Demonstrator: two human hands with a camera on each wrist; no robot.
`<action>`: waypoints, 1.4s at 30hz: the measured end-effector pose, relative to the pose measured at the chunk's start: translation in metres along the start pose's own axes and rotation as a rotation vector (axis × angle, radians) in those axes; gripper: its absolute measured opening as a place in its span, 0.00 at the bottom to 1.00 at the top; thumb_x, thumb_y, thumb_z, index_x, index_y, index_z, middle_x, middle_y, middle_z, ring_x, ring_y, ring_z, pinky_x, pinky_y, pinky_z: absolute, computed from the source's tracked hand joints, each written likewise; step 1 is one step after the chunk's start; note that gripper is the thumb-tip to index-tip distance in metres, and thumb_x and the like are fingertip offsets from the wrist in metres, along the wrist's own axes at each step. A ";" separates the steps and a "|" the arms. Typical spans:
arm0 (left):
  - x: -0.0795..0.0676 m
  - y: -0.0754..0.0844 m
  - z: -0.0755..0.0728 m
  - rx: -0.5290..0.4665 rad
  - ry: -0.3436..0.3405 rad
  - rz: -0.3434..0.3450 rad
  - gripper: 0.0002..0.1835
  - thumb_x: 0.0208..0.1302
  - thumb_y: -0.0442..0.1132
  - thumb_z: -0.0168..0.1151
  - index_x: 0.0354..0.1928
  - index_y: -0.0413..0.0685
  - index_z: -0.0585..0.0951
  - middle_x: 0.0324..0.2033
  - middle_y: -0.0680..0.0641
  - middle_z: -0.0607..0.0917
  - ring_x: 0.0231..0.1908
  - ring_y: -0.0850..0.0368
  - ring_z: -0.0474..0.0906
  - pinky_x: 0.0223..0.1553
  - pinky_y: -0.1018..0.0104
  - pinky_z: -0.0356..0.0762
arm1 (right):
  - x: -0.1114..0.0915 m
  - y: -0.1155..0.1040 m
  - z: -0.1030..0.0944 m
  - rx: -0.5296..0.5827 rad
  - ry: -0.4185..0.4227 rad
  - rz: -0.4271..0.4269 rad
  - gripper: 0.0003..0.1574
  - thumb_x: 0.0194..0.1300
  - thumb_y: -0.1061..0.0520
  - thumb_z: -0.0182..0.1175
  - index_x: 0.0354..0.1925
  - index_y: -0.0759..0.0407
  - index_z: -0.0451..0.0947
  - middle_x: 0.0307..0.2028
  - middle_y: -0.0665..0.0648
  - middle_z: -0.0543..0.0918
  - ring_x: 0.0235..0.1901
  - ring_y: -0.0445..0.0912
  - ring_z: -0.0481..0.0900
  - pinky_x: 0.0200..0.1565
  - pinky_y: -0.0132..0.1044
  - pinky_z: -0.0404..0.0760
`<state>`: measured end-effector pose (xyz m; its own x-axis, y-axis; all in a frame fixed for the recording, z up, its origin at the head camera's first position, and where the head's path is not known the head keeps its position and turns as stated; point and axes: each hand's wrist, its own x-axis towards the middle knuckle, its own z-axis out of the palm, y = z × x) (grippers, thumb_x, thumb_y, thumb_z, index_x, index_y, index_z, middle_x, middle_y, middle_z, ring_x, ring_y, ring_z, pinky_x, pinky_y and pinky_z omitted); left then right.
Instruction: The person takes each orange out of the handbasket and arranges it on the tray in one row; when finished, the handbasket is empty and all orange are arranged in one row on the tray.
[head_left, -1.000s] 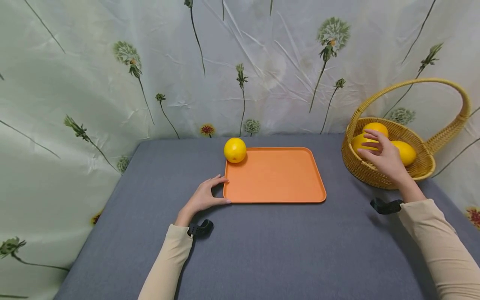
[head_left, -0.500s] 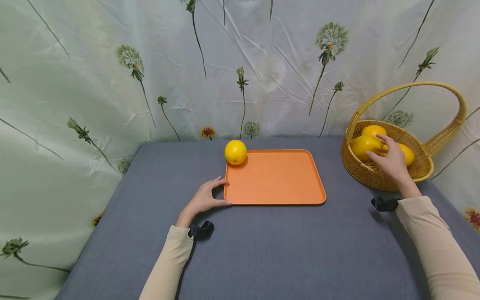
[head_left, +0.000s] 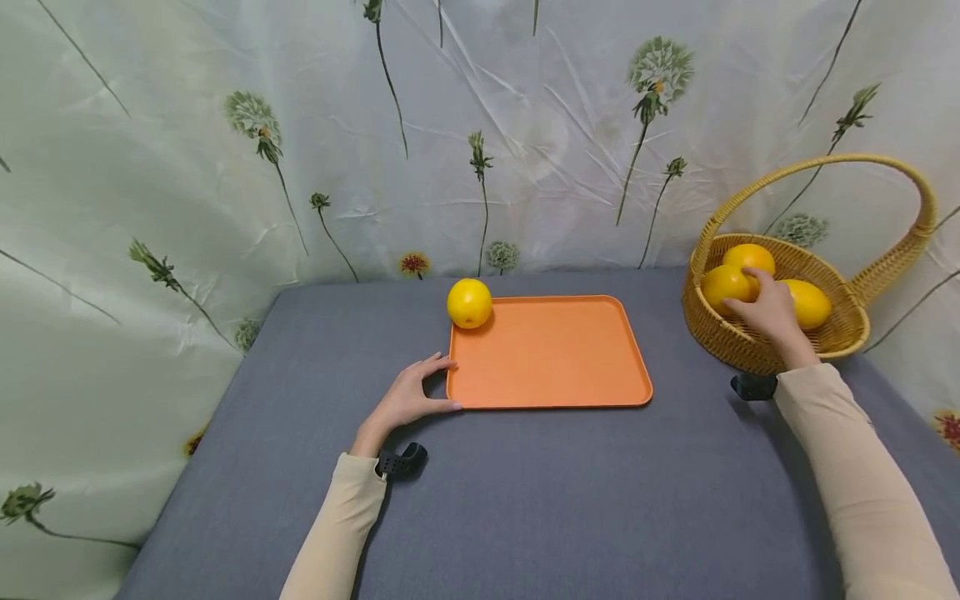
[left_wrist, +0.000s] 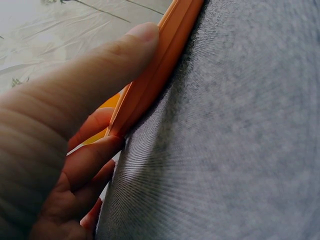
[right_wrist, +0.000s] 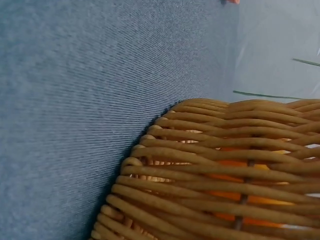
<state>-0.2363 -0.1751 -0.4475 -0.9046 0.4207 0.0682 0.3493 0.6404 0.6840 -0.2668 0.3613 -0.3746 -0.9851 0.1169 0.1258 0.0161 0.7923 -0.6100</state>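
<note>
In the head view, my left hand (head_left: pixel 408 396) holds the near left corner of an orange rectangular tray (head_left: pixel 555 354). The left wrist view shows the thumb (left_wrist: pixel 142 37) against the tray's rim (left_wrist: pixel 150 80), fingers farther along it. A round yellow orange (head_left: pixel 469 303) sits on the tray's far left corner. My right hand (head_left: pixel 772 312) reaches into a wicker basket (head_left: pixel 738 350) at the right, thumb and fingers around the near left orange (head_left: pixel 723 287). Other yellow fruits lie beside it: one behind (head_left: pixel 750 257), another to the right (head_left: pixel 810 304).
The basket's tall handle (head_left: pixel 825 162) arches over the fruit. A grey cloth (head_left: pixel 540 500) covers the table. Behind hangs a pale curtain (head_left: pixel 555 150) printed with dandelions. The right wrist view is filled mostly by the basket's woven wall (right_wrist: pixel 225 170).
My right hand has moved down and left inside the basket, its fingers coming around the near left orange. The left hand has stayed at the tray's corner.
</note>
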 end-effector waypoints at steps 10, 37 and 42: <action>-0.002 0.001 -0.001 0.013 -0.004 -0.016 0.37 0.47 0.50 0.73 0.62 0.51 0.73 0.68 0.40 0.66 0.70 0.41 0.57 0.68 0.41 0.56 | 0.019 0.001 0.004 -0.045 -0.063 -0.004 0.45 0.66 0.54 0.51 0.71 0.71 0.42 0.62 0.86 0.53 0.59 0.79 0.51 0.58 0.70 0.54; -0.001 0.003 -0.003 -0.005 0.016 -0.010 0.37 0.46 0.49 0.74 0.61 0.51 0.74 0.67 0.42 0.67 0.70 0.42 0.58 0.68 0.41 0.55 | 0.036 0.000 0.017 0.076 0.093 0.160 0.49 0.63 0.43 0.51 0.68 0.66 0.42 0.61 0.86 0.52 0.60 0.76 0.51 0.58 0.66 0.57; 0.001 0.002 -0.003 -0.006 -0.003 -0.011 0.38 0.46 0.49 0.74 0.62 0.51 0.73 0.68 0.42 0.67 0.70 0.42 0.57 0.69 0.41 0.54 | 0.034 0.002 0.020 0.047 0.121 0.121 0.46 0.62 0.45 0.55 0.68 0.66 0.51 0.60 0.81 0.60 0.58 0.75 0.56 0.57 0.64 0.59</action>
<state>-0.2369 -0.1758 -0.4440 -0.9076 0.4156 0.0591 0.3382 0.6406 0.6893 -0.3033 0.3549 -0.3869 -0.9488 0.2831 0.1403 0.1229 0.7397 -0.6617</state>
